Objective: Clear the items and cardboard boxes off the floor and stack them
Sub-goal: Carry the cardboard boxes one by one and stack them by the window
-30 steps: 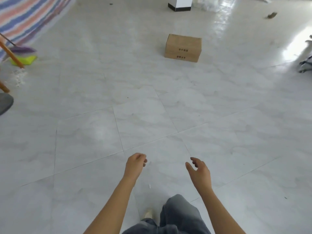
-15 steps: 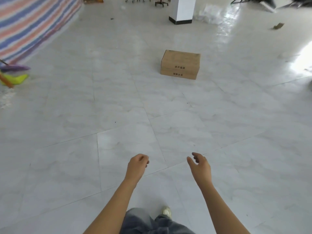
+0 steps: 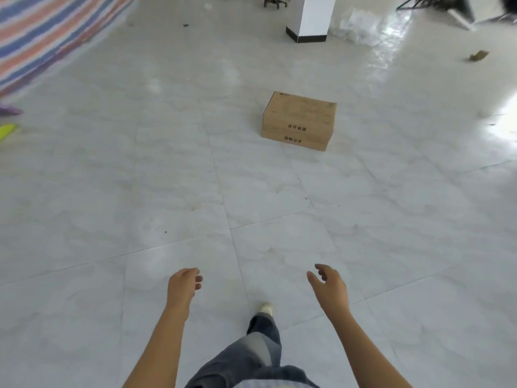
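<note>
A closed brown cardboard box with black printed characters on its near side lies on the pale tiled floor, ahead and a little to the right. My left hand hangs in front of me with loosely curled fingers and holds nothing. My right hand is beside it, fingers relaxed and slightly spread, also holding nothing. Both hands are well short of the box, with bare floor between. A small brown scrap lies on the floor at the far right.
A white pillar with a black base stands beyond the box. A striped tarp covers the far left, with a purple and yellow broom head at the left edge. Chair bases and dark furniture sit along the back. My leg and shoe step forward.
I have walked toward the box, which now looks larger and nearer. Both hands stay low in front of me, holding nothing, with the same relaxed shape.
</note>
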`<state>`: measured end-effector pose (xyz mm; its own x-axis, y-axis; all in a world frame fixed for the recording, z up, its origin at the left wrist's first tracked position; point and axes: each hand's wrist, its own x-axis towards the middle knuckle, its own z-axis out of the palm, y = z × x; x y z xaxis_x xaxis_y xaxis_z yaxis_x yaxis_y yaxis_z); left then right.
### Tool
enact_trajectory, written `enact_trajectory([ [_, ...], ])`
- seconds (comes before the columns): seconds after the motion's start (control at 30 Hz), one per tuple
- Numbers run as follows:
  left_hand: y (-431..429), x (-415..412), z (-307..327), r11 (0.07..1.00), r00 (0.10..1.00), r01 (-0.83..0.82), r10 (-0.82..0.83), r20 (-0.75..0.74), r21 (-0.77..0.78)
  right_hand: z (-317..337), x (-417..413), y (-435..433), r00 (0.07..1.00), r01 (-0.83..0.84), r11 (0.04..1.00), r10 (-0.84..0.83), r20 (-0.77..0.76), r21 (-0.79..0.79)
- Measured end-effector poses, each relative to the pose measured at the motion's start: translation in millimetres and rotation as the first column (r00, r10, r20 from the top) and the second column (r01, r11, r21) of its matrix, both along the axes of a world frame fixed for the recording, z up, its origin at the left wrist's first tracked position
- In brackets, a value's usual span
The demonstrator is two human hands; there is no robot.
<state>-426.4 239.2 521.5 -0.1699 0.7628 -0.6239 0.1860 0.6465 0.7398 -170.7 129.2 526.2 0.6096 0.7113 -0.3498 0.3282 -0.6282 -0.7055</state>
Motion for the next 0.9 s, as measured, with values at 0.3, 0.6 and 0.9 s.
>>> enact_trajectory([
  [0.3, 167.5, 185.0, 30.6, 0.951, 0.953, 0.297, -0.301, 0.044, 0.083, 33.4, 143.0, 163.8, 0.993, 0.085, 0.996, -0.088, 0.077, 0.032],
  [0.6, 303.2, 288.5, -5.8, 0.972, 0.972, 0.233, -0.234, -0.009, -0.032, -19.0, 246.5, 305.9, 1.000, 0.020, 0.997, -0.021, -0.015, -0.071],
  [0.9, 477.1, 429.5, 29.0, 0.981, 0.986, 0.164, -0.163, -0.020, 0.105, 11.8, 394.3, 511.0, 0.996, 0.045, 0.998, -0.042, -0.079, 0.036],
])
